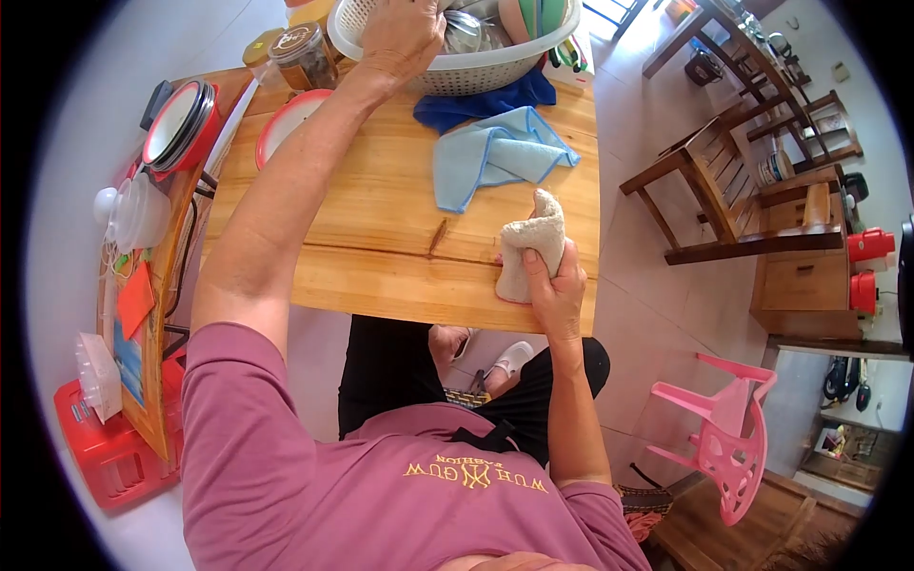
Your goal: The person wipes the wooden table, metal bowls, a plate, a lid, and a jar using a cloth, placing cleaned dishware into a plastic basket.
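Note:
My right hand (559, 295) grips a folded cream-coloured cloth (533, 243), thumb pressed on its near face, above the table's front right corner. My left hand (405, 40) reaches to the far side of the table, over the white perforated basket (486, 76). Its fingers are partly cut off by the top edge, so I cannot make out what they touch. Inside the basket lie dishes and a clear-wrapped item (471, 33). A light blue cloth (495, 157) lies crumpled in front of the basket, and a dark blue cloth (486, 103) is partly under it.
A red-rimmed white plate (286, 124) sits under my left forearm, near a lidded glass jar (303, 55). Stacked plates (176, 124) and a white plastic container (138, 211) stand on a side table at left. On the right are a wooden chair (719, 190) and a pink plastic chair (728, 428).

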`<action>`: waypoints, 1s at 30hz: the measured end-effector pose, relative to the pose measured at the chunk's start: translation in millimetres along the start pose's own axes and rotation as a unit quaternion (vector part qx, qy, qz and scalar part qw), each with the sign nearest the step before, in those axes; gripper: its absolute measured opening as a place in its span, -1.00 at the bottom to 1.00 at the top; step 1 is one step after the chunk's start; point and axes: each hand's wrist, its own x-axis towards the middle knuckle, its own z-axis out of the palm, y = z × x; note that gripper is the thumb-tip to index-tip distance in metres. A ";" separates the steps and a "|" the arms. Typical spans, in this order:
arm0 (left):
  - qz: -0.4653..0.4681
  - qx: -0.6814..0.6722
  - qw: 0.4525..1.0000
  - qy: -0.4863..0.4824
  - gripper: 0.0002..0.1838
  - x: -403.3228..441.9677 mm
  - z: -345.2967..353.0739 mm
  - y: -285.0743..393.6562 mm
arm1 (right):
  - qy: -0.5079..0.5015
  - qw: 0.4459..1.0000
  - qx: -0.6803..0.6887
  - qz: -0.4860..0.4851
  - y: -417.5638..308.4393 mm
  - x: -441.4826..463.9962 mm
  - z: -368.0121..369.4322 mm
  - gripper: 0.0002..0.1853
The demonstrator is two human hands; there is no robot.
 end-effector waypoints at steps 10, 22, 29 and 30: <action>0.090 0.124 0.988 -0.014 -0.50 -2.4 21.9 11.4 | 0.012 1.000 0.012 -0.009 3.6 0.9 1.1 -0.64; 0.053 -0.012 0.994 -0.099 -0.57 -1.9 26.3 19.1 | 0.006 1.000 0.001 0.004 2.5 0.8 0.2 -0.64; 0.132 0.013 0.991 -0.036 -0.41 -19.6 10.3 2.8 | 0.012 1.000 0.022 0.001 1.8 0.1 -0.7 -0.63; 0.079 0.001 0.995 -0.056 -0.31 -26.1 2.0 0.5 | 0.009 1.000 0.019 0.005 0.8 0.2 -1.3 -0.63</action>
